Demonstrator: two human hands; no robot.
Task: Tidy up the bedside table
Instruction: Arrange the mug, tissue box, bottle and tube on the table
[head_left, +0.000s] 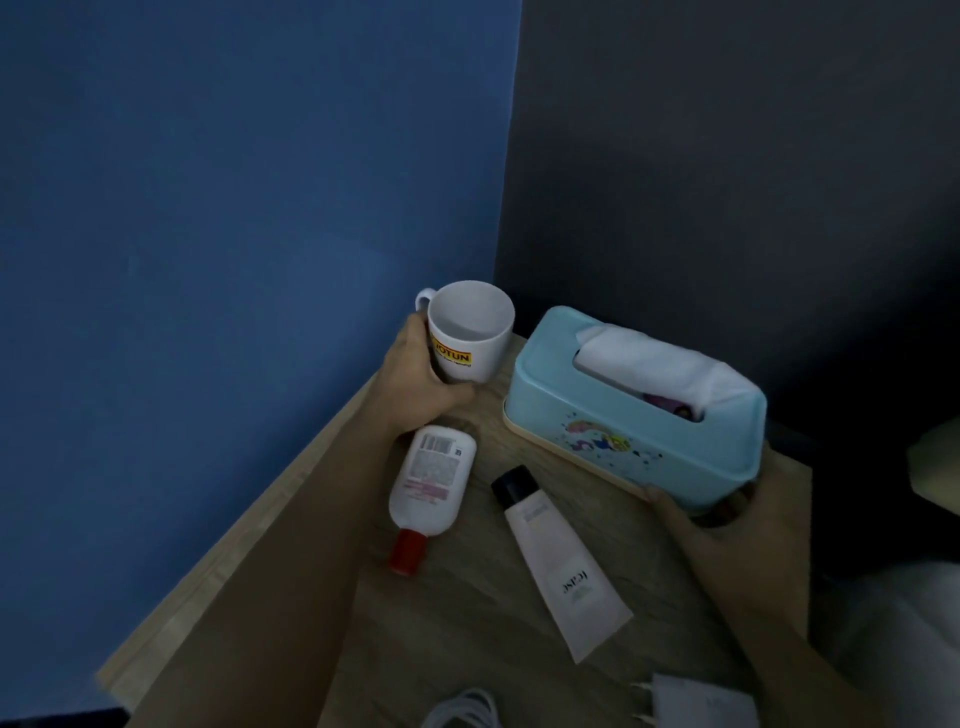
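My left hand (415, 379) grips a white mug (470, 332) with a yellow and red logo at the far corner of the wooden bedside table (457, 623); the mug tilts slightly. My right hand (727, 535) holds the near right end of a light blue tissue box (634, 415), which has white tissue sticking out of its top slot. A white bottle with a red cap (428, 486) lies on its side between my arms. A white tube with a black cap (558, 561) lies flat beside it.
A blue wall (234, 260) stands to the left and a dark wall (727, 156) behind the table. A white charger plug (696, 701) and a coiled white cable (467, 712) lie at the table's near edge. Pale bedding (893, 639) is at the right.
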